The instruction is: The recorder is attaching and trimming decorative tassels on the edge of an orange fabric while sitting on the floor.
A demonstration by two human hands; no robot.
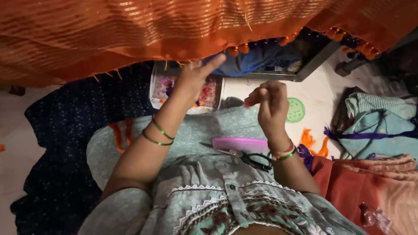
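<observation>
It was a home floor used for hand sewing: orange tasselled fabric [174, 30], scissors [248, 157], folded clothes [379, 126] lay about.

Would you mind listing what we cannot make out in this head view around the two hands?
- Right hand: fingertips pinched together; anything between them is too small to tell.
- Left hand: its fingertips meet the orange cloth; whether they grip it is unclear.
- Clear box: contents blurred, partly behind the left hand.
- Scissors: handles partly hidden by the right wrist.
- Pink comb: teeth indistinct.
</observation>
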